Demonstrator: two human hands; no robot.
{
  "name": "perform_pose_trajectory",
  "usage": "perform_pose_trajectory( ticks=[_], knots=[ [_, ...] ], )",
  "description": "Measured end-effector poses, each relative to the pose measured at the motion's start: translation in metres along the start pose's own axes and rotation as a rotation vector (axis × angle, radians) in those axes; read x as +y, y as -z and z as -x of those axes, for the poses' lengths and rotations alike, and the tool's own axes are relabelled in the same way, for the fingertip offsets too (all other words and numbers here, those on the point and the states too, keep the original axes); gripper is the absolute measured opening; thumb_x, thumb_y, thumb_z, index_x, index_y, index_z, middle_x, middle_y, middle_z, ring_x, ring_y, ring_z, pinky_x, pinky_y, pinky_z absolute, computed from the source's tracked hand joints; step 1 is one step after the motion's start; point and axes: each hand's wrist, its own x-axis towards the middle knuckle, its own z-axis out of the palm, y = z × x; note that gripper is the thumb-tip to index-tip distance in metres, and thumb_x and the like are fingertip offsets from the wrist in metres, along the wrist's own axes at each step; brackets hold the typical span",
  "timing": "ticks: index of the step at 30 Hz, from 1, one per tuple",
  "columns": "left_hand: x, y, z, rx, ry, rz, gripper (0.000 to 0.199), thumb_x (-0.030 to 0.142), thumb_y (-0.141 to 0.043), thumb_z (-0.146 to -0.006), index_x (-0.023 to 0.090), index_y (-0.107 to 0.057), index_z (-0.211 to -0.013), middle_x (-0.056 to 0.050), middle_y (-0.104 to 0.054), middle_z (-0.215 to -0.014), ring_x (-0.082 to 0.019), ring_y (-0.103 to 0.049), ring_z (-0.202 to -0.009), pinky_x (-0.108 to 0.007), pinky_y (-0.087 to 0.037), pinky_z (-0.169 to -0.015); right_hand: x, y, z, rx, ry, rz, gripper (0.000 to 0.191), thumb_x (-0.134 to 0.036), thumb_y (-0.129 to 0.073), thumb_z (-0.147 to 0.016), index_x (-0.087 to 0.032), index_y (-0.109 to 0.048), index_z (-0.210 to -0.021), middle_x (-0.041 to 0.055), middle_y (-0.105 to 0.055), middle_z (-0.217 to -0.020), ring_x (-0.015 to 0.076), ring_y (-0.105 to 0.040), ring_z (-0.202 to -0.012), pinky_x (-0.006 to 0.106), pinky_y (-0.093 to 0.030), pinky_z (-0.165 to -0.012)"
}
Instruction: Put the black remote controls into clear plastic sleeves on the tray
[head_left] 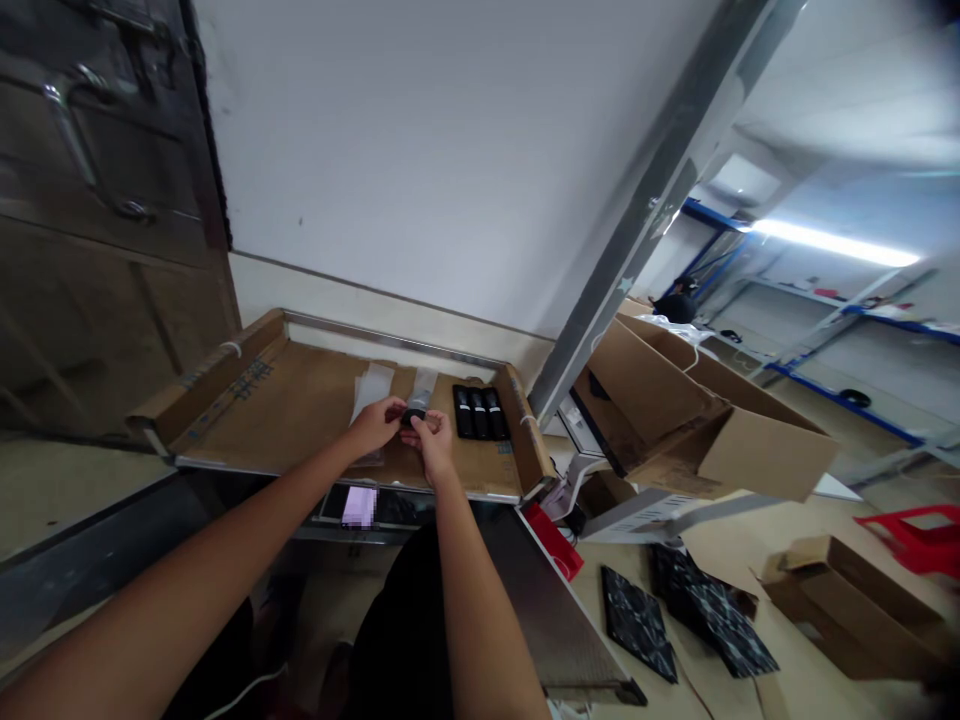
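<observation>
left hand and right hand both grip small black block over flat brown cardboard tray.

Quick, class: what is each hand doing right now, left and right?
Left hand: closed, pinching the small dark object.
Right hand: closed on the same small dark object, over the cardboard sheet.

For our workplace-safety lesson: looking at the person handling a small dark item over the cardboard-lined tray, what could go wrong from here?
1. The small dark item is pinched only by fingertips of the left hand and right hand; it might slip and drop.
2. The three black pieces lie close by the right hand and could be knocked.
3. Boxes and dark panels crowd the floor, perhaps a trip hazard.
</observation>
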Motion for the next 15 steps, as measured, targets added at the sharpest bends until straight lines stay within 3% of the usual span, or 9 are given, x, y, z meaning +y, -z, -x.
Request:
perform_pose_trajectory(
  ticks=[7,15],
  knots=[
    [0.015,-0.001,-0.005,0.006,-0.009,-0.037,0.020,0.025,-0.056,-0.076,0.021,-0.067,-0.092,-0.006,-0.075,-0.091,-0.022,-0.070,-0.087,-0.038,-0.055,-0.085,-0.003,0.000,0.000,0.053,-0.013,-0.019,0.055,-0.039,-0.084,-0.069,-0.025,-0.043,-0.104,-0.0011,-0.072,-0.082,0.0165,-0.072,-0.061,0.029,-0.063,-0.061],
    [0.010,-0.008,-0.007,0.072,0.004,-0.053,0.014,0.029,-0.055,-0.078,0.021,-0.064,-0.086,-0.004,-0.069,-0.083,-0.020,-0.065,-0.079,-0.034,-0.051,-0.077,0.001,0.003,-0.003,0.058,0.007,-0.106,0.054,-0.037,-0.086,-0.066,-0.025,-0.044,-0.099,-0.0020,-0.074,-0.081,0.0176,-0.074,-0.064,0.030,-0.065,-0.066]
  ],
)
